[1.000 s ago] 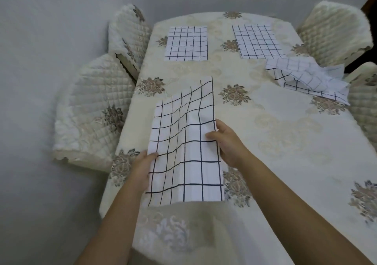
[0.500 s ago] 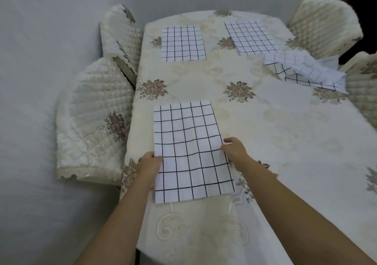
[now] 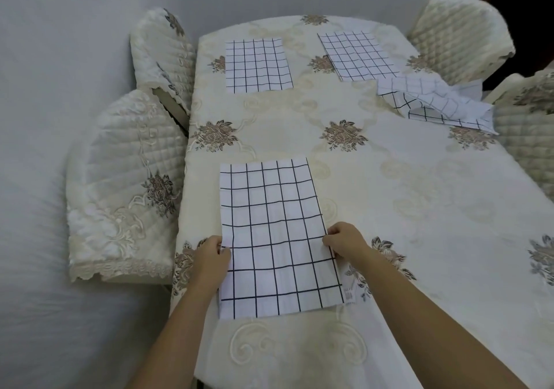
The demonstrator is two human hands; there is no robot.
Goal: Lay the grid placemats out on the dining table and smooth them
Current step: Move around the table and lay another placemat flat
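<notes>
- The near placemat (image 3: pixel 275 238) lay flat on the dining table (image 3: pixel 419 208), close to its near-left corner, with its long sides running away from the person.
- The left hand (image 3: pixel 209 261) was at the mat's left edge, fingers curled in and pinching the cloth there.
- The right hand (image 3: pixel 344 241) was at the opposite edge, knuckles up, fingers bent and nipping the mat's right border; it seemed to lift the edge slightly, though the view was too poor to be sure.
- Faint ripples bent the grid lines between the two hands.
- A second placemat (image 3: pixel 257 65) lay flat at the far left of the table, and a third placemat (image 3: pixel 358 55) lay flat at the far right, slightly skewed.
- A loose heap of placemats (image 3: pixel 434 103) sat rumpled at the table's right edge, just beside the third mat and overlapping its near corner.
- A cream tablecloth with floral motifs covered the table.
- Quilted chairs (image 3: pixel 126 184) in matching covers stood along both sides.
</notes>
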